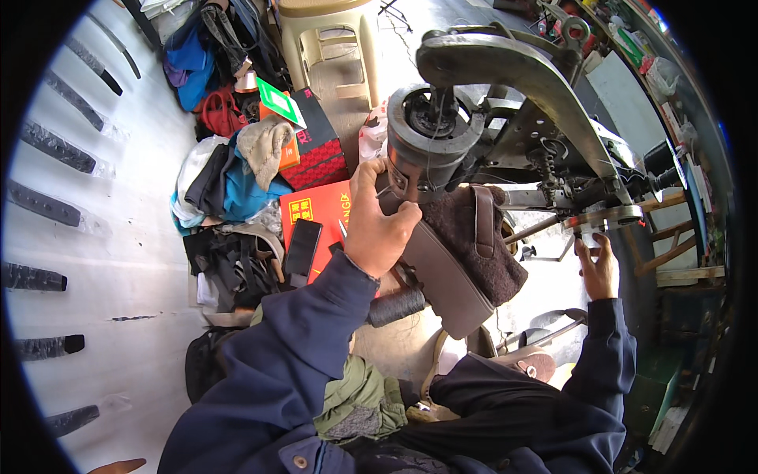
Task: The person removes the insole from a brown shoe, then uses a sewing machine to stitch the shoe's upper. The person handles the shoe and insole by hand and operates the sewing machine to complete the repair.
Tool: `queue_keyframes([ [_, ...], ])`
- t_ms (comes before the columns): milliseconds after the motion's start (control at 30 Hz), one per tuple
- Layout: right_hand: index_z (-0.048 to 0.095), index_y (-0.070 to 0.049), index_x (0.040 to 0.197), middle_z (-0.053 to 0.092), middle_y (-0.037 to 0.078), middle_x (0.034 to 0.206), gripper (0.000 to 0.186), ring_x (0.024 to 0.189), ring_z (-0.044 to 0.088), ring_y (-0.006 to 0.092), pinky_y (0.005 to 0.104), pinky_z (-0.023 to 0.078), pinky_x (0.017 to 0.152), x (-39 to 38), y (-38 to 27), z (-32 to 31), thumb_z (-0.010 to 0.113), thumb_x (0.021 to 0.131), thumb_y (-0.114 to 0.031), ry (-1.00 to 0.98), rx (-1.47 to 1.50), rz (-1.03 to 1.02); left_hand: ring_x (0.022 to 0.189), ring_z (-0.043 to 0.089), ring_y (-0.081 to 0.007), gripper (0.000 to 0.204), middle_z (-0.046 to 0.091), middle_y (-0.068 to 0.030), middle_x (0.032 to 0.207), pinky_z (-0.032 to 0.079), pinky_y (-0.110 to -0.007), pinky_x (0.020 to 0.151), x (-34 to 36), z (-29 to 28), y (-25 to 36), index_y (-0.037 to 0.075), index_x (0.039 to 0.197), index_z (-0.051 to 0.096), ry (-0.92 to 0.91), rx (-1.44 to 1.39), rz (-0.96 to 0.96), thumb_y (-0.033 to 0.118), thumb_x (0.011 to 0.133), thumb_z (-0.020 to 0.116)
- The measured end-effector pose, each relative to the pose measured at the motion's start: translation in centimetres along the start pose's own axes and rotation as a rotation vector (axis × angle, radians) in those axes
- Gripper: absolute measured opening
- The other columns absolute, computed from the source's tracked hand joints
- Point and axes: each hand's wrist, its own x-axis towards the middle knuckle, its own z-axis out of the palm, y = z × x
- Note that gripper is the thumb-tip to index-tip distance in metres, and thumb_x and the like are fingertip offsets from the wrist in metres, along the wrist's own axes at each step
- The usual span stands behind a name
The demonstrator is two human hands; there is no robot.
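Observation:
My left hand (380, 225) grips a brown boot (450, 280) with dark fuzzy material and a strap, held under the head of a black-and-steel sewing machine (505, 63). Its fingertips are beside the machine's cylindrical head (433, 134), where the needle area is partly hidden. My right hand (596, 265) has curled fingers on a small handle below a horizontal wheel (608, 217) at the machine's right. A dark spool of thread (396, 306) lies below the boot.
Left of the machine are red boxes (320, 154), a black phone (304, 249), piled clothes and bags (233, 189). A plastic stool (320, 20) stands behind. A white wall (95, 292) with hanging straps borders the left; cluttered shelving (671, 103) lines the right.

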Motion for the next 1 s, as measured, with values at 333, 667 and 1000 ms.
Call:
queue_keyframes([
  [333, 0.063, 0.005, 0.108, 0.069, 0.025, 0.091, 0.032, 0.087, 0.068, 0.0376, 0.0446, 0.051, 0.08, 2.5, 3.1, 5.8, 0.063, 0.097, -0.024, -0.17, 0.144, -0.035, 0.098, 0.051, -0.0152, 0.041, 0.053, -0.0069, 0.11, 0.046, -0.031, 0.088, 0.1, 0.0, 1.0, 0.003, 0.117, 0.051, -0.03, -0.047, 0.042, -0.002, 0.078, 0.062],
  [667, 0.063, 0.004, 0.11, 0.066, 0.012, 0.088, 0.028, 0.078, 0.056, 0.0186, 0.0328, 0.047, 0.074, 3.2, 1.0, -4.9, 0.061, 0.102, -0.023, 0.148, 0.366, -0.208, 0.092, 0.053, -0.0075, 0.046, 0.058, 0.0006, 0.108, 0.046, -0.025, 0.084, 0.3, -0.4, 2.0, 0.005, 0.125, 0.048, -0.124, -0.205, -0.101, -0.005, 0.083, 0.063],
  [1000, 0.062, -0.003, 0.108, 0.064, 0.011, 0.074, 0.026, 0.061, 0.063, 0.0222, 0.036, 0.048, 0.057, 5.4, 9.0, 3.7, 0.059, 0.104, -0.028, -0.066, 0.193, 0.105, 0.095, 0.05, -0.0091, 0.047, 0.057, -0.0011, 0.107, 0.045, -0.027, 0.086, 0.2, -0.7, 1.1, 0.008, 0.123, 0.049, -0.076, -0.158, -0.137, -0.001, 0.08, 0.064],
])
